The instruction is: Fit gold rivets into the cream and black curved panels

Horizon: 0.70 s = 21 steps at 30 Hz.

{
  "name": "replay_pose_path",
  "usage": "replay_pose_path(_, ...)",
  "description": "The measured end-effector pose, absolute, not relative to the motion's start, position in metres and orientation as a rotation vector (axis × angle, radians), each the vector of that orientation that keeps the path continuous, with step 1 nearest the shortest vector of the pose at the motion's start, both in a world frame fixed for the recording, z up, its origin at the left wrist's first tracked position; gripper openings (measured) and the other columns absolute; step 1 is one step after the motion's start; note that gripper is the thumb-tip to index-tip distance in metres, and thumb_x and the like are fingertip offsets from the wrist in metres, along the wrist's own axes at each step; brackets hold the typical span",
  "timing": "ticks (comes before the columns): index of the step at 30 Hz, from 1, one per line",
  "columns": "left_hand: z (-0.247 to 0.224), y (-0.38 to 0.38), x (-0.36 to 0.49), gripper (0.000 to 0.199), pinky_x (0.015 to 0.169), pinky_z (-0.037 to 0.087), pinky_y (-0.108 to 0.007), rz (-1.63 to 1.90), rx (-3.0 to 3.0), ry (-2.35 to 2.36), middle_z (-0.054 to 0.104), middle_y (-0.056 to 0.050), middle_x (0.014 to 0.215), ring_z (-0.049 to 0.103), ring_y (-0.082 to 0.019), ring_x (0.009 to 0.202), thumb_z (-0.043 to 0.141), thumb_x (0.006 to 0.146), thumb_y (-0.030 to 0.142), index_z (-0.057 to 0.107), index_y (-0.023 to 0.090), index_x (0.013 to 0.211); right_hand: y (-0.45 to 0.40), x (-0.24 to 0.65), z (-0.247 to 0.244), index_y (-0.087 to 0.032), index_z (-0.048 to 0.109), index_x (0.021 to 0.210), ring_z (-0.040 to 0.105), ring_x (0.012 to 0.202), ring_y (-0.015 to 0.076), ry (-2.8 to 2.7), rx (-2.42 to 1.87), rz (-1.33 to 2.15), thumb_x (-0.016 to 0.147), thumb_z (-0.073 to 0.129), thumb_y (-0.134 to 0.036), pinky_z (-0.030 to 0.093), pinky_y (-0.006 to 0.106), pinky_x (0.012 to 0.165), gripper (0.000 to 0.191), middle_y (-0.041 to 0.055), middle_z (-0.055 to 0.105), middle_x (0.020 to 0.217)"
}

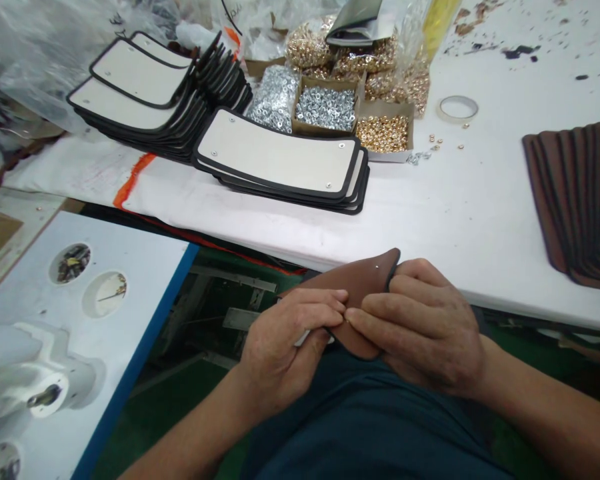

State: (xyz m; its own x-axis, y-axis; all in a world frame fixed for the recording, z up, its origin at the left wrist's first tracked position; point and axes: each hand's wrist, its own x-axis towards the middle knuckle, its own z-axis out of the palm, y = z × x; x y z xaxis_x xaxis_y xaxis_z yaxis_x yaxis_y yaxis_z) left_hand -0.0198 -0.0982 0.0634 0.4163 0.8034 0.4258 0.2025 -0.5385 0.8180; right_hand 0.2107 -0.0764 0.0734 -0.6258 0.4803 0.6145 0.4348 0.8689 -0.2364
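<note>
A brown leather panel (pixel 357 283) with dark edges is held in front of my body, just off the table's front edge. My left hand (pixel 290 340) grips its left part, fingers on top and thumb beneath. On the right, my right hand (pixel 425 327) is closed on the same panel, its thumb and fingertips meeting the left fingertips near the lower edge. A tiny gold piece shows at those fingertips, too small to name. One small silver rivet is visible near the panel's upper corner. The panel's underside is mostly hidden.
White-faced, black-edged panels (pixel 280 153) lie stacked on the white table (pixel 460 220). Behind them are boxes of silver fasteners (pixel 325 107) and gold fasteners (pixel 384 133). A tape roll (pixel 459 107) lies farther right, brown panels (pixel 575 207) at the right edge. A white machine (pixel 45 373) stands lower left.
</note>
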Motion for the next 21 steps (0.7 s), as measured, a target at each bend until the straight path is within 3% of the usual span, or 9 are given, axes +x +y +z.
replay_pose_path(10,0.060,-0.101,-0.022,0.039,0.099,0.064,-0.031,1.033,2.129,0.799,0.073,-0.014,0.127,0.073,-0.020,0.122,0.062,0.089,-0.011,0.066,0.015,0.117,-0.078,0.213,0.075,-0.013,0.071,0.100,0.051,0.064,0.0178,-2.363,-0.681,0.134,0.099,0.059,-0.016,0.038,0.042,0.067,0.012,0.0052,0.072,0.078)
replay_pose_path(18,0.060,-0.105,-0.010,0.034,0.099,0.065,-0.033,1.177,1.987,0.934,0.077,-0.010,0.119,0.075,-0.021,0.117,0.064,0.090,-0.008,0.068,0.018,0.113,-0.081,0.213,0.072,-0.014,0.069,0.109,0.057,0.072,0.0207,-2.270,-0.765,0.143,0.096,0.063,-0.016,0.038,0.041,0.069,0.015,0.0087,0.076,0.091)
replay_pose_path(21,0.054,-0.108,-0.004,0.030,0.096,0.066,-0.032,1.266,1.940,0.939,0.079,-0.010,0.111,0.078,-0.020,0.110,0.065,0.094,-0.001,0.067,0.020,0.115,-0.080,0.211,0.071,-0.015,0.070,0.104,0.057,0.068,0.0182,-2.221,-0.756,0.115,0.097,0.061,-0.013,0.039,0.039,0.068,0.012,0.0049,0.074,0.084)
